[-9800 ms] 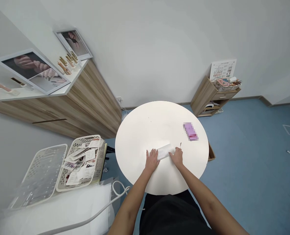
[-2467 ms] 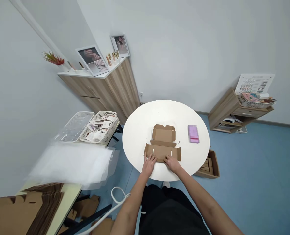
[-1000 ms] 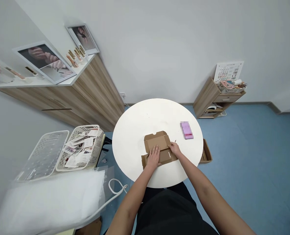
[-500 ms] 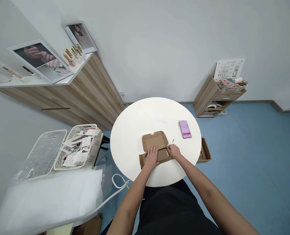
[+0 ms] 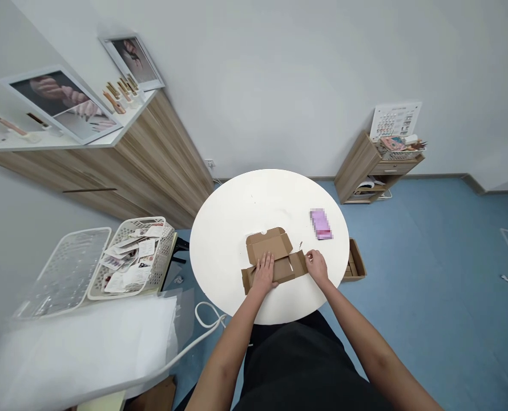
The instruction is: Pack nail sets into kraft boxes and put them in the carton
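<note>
An unfolded brown cardboard box point(image 5: 269, 245) lies on the round white table, its lid part spread toward the far side and side flaps sticking out left and right. My left hand point(image 5: 263, 275) rests flat on the box's near panel, fingers stretched out. At the right end, my right hand point(image 5: 317, 266) has its fingers closed at the edge of the side flap point(image 5: 297, 263); the fingertips are small and partly hidden. A purple item point(image 5: 321, 223), blurred by pixels, lies farther right on the table.
The round white table point(image 5: 228, 211) stands before me. An open carton point(image 5: 357, 260) is on the floor at its right. To the left are a white basket of cards point(image 5: 129, 257), a white wrapped bundle point(image 5: 87, 342) and a wooden cabinet point(image 5: 151, 154). A small shelf unit point(image 5: 357, 165) stands against the wall.
My right hand has moved outward to the right, and the right side flap now lies spread open. My left hand stays pressed on the box. The view has shifted slightly.
</note>
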Demonstrator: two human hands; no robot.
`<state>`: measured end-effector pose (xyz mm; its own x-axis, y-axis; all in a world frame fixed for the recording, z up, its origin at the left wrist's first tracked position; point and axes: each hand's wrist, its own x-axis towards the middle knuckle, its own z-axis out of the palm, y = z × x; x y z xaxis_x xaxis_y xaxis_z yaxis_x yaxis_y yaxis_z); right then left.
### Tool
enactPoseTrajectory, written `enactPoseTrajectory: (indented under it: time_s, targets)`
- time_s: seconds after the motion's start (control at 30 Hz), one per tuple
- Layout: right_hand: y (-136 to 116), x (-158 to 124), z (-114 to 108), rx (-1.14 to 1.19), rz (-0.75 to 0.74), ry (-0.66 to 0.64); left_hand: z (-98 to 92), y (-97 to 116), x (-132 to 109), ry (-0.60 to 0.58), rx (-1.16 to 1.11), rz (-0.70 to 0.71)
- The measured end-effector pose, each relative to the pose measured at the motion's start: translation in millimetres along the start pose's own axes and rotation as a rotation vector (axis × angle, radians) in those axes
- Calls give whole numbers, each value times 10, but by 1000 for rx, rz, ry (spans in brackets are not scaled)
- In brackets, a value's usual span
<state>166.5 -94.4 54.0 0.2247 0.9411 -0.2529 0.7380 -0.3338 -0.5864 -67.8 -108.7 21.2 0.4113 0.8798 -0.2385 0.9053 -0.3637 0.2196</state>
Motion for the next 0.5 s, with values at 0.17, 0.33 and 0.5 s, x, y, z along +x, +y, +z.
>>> enactPoseTrajectory:
  time_s: [0.17, 0.33, 0.5]
  targets:
    - [159, -52, 18, 110, 247, -287, -22, 23, -6, -22, 5, -31]
    - [41, -147, 60, 145, 197, -310, -9, 38, -12, -3, 13, -26]
    - [-124, -232, 85, 58, 151, -339, 2, 50, -10, 6, 6, -33]
